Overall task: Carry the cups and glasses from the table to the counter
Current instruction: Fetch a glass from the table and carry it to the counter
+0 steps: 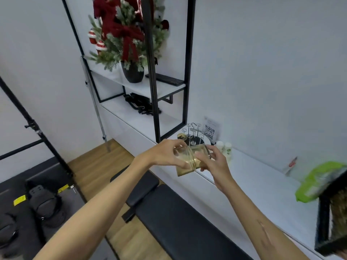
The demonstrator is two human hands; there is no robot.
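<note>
Both hands hold clear glassware in the air just above the near edge of the white counter [262,177]: the left hand [167,154] has its fingers curled over the top of the left glass [185,164], thumb beneath, and the right hand [214,162] wraps the side of the right glass [201,150] with fingers fanned. The two pieces touch and lie tipped on their sides (blur makes it hard to tell whether they are nested or merely pressed together). Holding them together likely lets one trip move both, and the tilt suggests they carry no liquid.

Below the forearms, nearest of all, runs a black padded bench [169,212] on the wooden floor, which the person must reach across. Just beyond the hands on the counter stands a wire rack [193,134], probably for hanging glasses, with a QR-code card [209,131] and two small white bottles [224,149] to its right. A green bag [317,182] lies farther right. Far left, black-framed shelves carry a decorated tree in a dark pot [132,72] and a remote [165,79]. I judge the setting-down to be what remains.
</note>
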